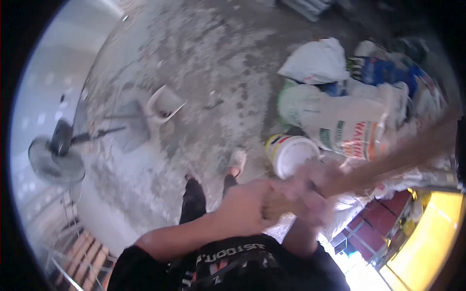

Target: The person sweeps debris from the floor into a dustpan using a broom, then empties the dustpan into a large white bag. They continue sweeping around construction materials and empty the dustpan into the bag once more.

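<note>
A long brown length of wood [383, 167] runs from the middle of the head view to the upper right, its near end beside my fists. My left hand [247, 201] is wrapped round that near end. Just to the right, my right hand [313, 189] closes on the same wood, blurred by motion. Beneath the hands and slightly beyond stands a white bucket [295, 154] with a yellow band. What the far end of the wood looks like is cut off at the dark edge of the view.
Stuffed sacks [335, 111] lie heaped at the right. On the concrete floor [208, 72] are a white scoop-like container [166, 103] and a grey flat piece [128, 127]. A fan [57, 155] stands at the left. A yellow panel [424, 242] is at lower right.
</note>
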Demonstrator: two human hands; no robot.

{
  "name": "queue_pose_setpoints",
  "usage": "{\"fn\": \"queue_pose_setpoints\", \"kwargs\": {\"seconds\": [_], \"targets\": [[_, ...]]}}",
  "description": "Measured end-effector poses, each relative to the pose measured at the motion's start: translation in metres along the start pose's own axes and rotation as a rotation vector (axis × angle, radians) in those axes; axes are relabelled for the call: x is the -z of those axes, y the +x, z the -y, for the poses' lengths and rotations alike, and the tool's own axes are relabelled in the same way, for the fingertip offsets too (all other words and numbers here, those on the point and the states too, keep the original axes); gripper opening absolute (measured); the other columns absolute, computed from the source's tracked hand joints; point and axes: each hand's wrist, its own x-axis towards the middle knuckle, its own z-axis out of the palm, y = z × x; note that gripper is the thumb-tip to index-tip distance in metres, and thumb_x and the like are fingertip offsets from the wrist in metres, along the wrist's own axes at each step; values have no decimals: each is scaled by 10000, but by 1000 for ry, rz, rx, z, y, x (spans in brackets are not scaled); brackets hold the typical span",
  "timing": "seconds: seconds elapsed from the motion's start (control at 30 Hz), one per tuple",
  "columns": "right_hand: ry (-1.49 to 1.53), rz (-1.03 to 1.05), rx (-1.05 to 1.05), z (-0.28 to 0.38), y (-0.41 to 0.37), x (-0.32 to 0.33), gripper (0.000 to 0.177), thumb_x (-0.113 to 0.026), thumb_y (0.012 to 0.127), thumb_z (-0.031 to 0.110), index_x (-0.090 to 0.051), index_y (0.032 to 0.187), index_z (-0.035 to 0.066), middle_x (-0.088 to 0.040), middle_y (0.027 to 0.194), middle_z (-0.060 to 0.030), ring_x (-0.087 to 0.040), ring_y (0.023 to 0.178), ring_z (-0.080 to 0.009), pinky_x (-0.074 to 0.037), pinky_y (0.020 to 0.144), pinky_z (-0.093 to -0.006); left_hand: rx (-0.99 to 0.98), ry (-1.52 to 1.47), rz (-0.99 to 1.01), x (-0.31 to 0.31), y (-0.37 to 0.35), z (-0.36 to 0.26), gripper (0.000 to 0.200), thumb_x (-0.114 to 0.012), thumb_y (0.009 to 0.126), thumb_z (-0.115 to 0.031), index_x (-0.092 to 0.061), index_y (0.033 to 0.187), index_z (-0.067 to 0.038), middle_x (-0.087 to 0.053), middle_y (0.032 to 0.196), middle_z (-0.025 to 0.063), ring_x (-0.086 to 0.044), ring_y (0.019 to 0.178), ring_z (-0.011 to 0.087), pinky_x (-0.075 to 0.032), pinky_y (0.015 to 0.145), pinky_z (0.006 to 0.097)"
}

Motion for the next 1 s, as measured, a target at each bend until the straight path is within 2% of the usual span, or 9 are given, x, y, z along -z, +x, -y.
{"fn": "queue_pose_setpoints", "kwargs": {"seconds": [0.03, 0.13, 0.2, 0.27, 0.4, 0.5, 0.77, 0.9, 1.0], "targets": [[-299, 228, 183, -26, 31, 39, 111, -572, 861, 99, -541, 924, 13, -548, 742, -54, -531, 587, -169, -494, 726, -400, 143, -11, -24, 0, 9, 7, 562, -806, 658, -342, -598, 1052, 0, -629, 1041, 150, -637, 964, 296, -518, 820, 370], [159, 109, 9, -22, 66, 28, 100, -582, 871, 125, -510, 885, 57, -455, 711, -22, -477, 605, -159, -452, 569, -353, -113, -280, -179, -13, 10, 97, 753, -769, 738, -381, -446, 1318, -25, -504, 1304, 145, -519, 1195, 255, -415, 1014, 378], [471, 138, 66, -24, 84, 36, 123, -573, 873, 69, -456, 908, 55, -501, 728, -77, -509, 589, -203, -480, 552, -379, 144, -1398, -532, -8, -5, 146, 804, -439, 882, -653, -287, 1473, -130, -410, 1437, 143, -429, 1294, 299, -355, 1046, 500], [404, 122, 223, -28, 88, 33, 126, -588, 870, 105, -483, 910, 49, -477, 691, -47, -491, 572, -181, -460, 539, -354, 284, -1621, -866, 23, -10, 151, 813, -340, 902, -699, -239, 1494, -151, -349, 1491, 131, -325, 1360, 302, -170, 1145, 505], [69, -60, 255, -98, 67, 2, 196, -604, 859, 119, -513, 982, -4, -527, 683, -66, -519, 537, -175, -457, 523, -336, 72, -1518, -697, 18, 26, 154, 946, -362, 822, -796, -231, 1500, -149, -309, 1517, 125, -149, 1451, 306, -63, 1164, 501], [43, 158, 74, -136, 69, -28, 271, -645, 861, 121, -541, 1074, -10, -605, 824, -83, -598, 651, -158, -467, 553, -290, 287, -1665, -714, 39, 15, 144, 892, -331, 862, -762, -251, 1494, -138, -317, 1512, 122, -193, 1437, 288, -60, 1161, 506], [260, 555, 605, -112, 54, -99, 397, -478, 941, 256, -456, 1295, 78, -545, 1045, -106, -565, 689, -110, -495, 589, -305, 75, -1564, -1098, 205, -64, 244, 835, -353, 875, -729, -193, 1516, -218, -317, 1522, 91, -262, 1408, 274, -159, 1121, 561], [-40, 442, 552, -250, 46, -124, 572, -519, 935, 301, -358, 1404, 17, -567, 810, -127, -548, 601, -154, -497, 600, -318, -42, -1791, -598, 171, -43, 211, 903, -283, 835, -801, -145, 1525, -234, -253, 1549, 86, -163, 1441, 292, -116, 1131, 575], [215, 340, 516, -282, 37, -168, 432, -550, 903, 241, -450, 1236, -14, -542, 687, -124, -543, 583, -193, -494, 588, -318, 208, -1480, -699, 186, -56, 223, 861, -220, 863, -781, -141, 1524, -235, -210, 1563, 92, -179, 1433, 313, -114, 1142, 545]]}}
